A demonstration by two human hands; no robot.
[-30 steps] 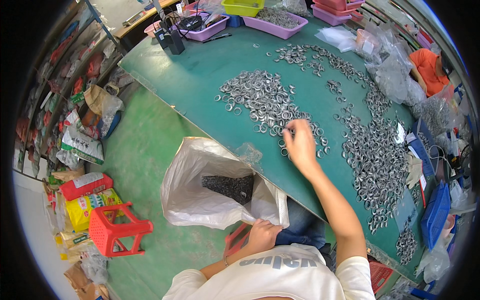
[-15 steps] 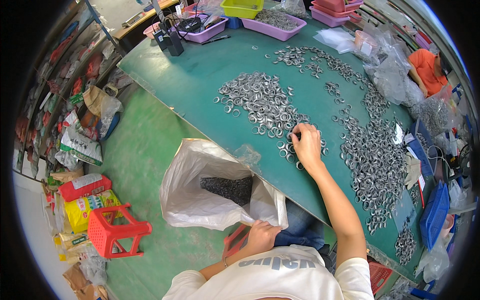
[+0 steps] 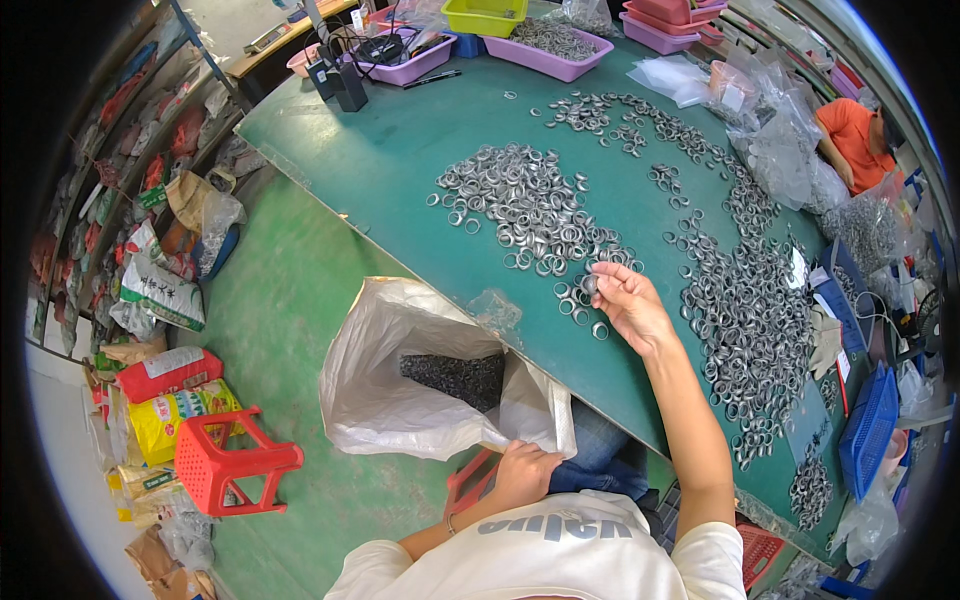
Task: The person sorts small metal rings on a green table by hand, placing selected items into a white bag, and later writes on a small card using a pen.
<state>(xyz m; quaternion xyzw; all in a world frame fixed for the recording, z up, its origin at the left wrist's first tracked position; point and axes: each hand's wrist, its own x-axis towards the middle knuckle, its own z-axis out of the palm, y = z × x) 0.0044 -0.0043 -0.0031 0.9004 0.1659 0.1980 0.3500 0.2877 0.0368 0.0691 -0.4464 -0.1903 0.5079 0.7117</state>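
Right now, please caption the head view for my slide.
Right grip pinches a ring near the pile; left grip holds the sack.

Rings [image 3: 515, 195] on the table [image 3: 390, 160]; sack [image 3: 365, 400] beside its edge; stool [image 3: 207, 467] on the floor [image 3: 290, 290], left of the sack

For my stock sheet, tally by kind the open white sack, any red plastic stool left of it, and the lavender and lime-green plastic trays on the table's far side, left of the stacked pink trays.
Open white sack, gripped by the left hand: 1
Red plastic stool: 1
Lavender plastic trays: 2
Lime-green plastic tray: 1
Total: 5
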